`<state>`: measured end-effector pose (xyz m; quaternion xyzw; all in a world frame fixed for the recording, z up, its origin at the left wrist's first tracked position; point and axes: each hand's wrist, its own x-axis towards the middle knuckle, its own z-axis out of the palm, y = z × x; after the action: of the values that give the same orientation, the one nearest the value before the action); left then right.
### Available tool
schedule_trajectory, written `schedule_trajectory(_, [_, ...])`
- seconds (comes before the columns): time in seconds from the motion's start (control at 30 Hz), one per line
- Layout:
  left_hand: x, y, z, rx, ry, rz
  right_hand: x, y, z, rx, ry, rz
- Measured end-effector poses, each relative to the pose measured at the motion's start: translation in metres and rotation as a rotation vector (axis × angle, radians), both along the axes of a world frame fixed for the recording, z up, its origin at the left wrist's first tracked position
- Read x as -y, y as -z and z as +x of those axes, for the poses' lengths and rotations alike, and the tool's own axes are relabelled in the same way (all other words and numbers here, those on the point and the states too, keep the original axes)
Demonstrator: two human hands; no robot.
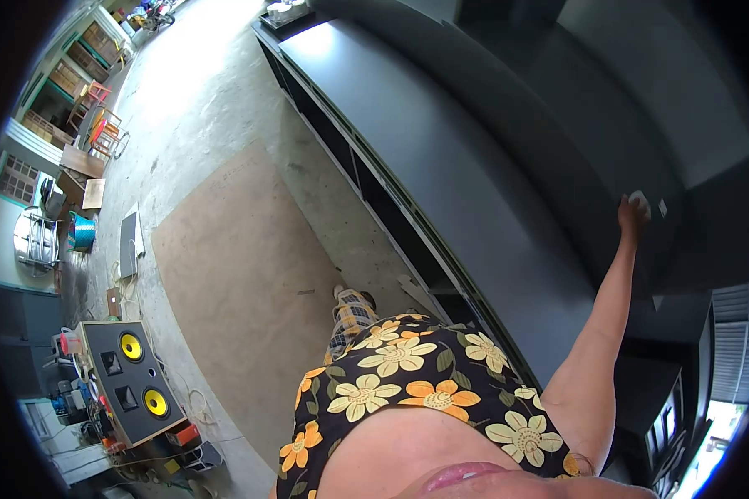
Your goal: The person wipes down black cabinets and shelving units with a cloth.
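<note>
My right hand [632, 219] is at the far right, at the end of an outstretched arm. Its fingers are closed round a small white wad [638, 200], perhaps crumpled cloth or tissue. The hand is against or very near the dark grey upright panel [558, 141] of a large cabinet. A small white patch [662, 208] shows on the panel beside the hand. Below the panel runs the cabinet's long, smooth dark top [441, 166], with open compartments [383, 212] along its front. My left hand is out of view.
A brown board [241, 233] lies on the concrete floor [175, 108]. At the left are a speaker [141, 378] with yellow cones, cables, a blue basket [81, 232] and chairs [106, 133]. A tray with cups [285, 13] stands on the cabinet's far end.
</note>
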<state>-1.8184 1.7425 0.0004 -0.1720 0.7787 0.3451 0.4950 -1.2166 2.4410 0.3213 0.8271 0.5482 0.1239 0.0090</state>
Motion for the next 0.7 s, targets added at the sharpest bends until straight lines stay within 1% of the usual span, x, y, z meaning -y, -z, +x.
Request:
schedule_trajectory(0.03, [-0.007,-0.001,-0.004,0.006,-0.007,-0.008,-0.018,-0.001,-0.017,-0.022,-0.031,-0.036])
schedule_trajectory(0.1, [-0.026,-0.001,-0.018,0.018,0.006,-0.018,-0.060,0.012,-0.053,-0.037,-0.186,0.061])
schedule_trajectory(0.13, [-0.033,0.000,-0.025,0.019,0.021,-0.022,-0.066,0.015,-0.060,-0.025,-0.259,0.070])
schedule_trajectory(0.2, [-0.060,0.005,-0.059,0.035,0.070,-0.040,-0.098,0.021,-0.114,-0.034,-0.406,0.097])
schedule_trajectory(0.23, [-0.080,0.003,-0.077,0.026,0.111,-0.040,-0.104,0.023,-0.141,-0.056,-0.476,0.129])
schedule_trajectory(0.3, [-0.113,0.006,-0.120,0.029,0.190,-0.052,-0.105,0.015,-0.194,0.059,-0.550,0.178])
schedule_trajectory(0.37, [-0.158,0.000,-0.166,-0.011,0.308,-0.059,-0.091,-0.006,-0.224,-0.011,-0.533,0.202])
schedule_trajectory(0.47, [-0.257,-0.011,-0.238,-0.148,0.524,-0.112,-0.096,-0.009,-0.219,-0.179,-0.393,0.156])
schedule_trajectory(0.57, [-0.357,-0.029,-0.290,-0.370,0.628,0.061,-0.093,0.007,-0.170,-0.190,-0.272,0.268])
schedule_trajectory(0.6, [-0.386,-0.035,-0.300,-0.458,0.648,0.176,-0.083,-0.022,-0.152,0.011,-0.334,0.145])
schedule_trajectory(0.63, [-0.416,-0.040,-0.311,-0.544,0.672,0.290,-0.071,-0.032,-0.135,0.205,-0.385,0.008])
schedule_trajectory(0.7, [-0.488,-0.067,-0.309,-0.778,0.760,0.431,-0.058,-0.012,-0.092,0.427,-0.332,0.102])
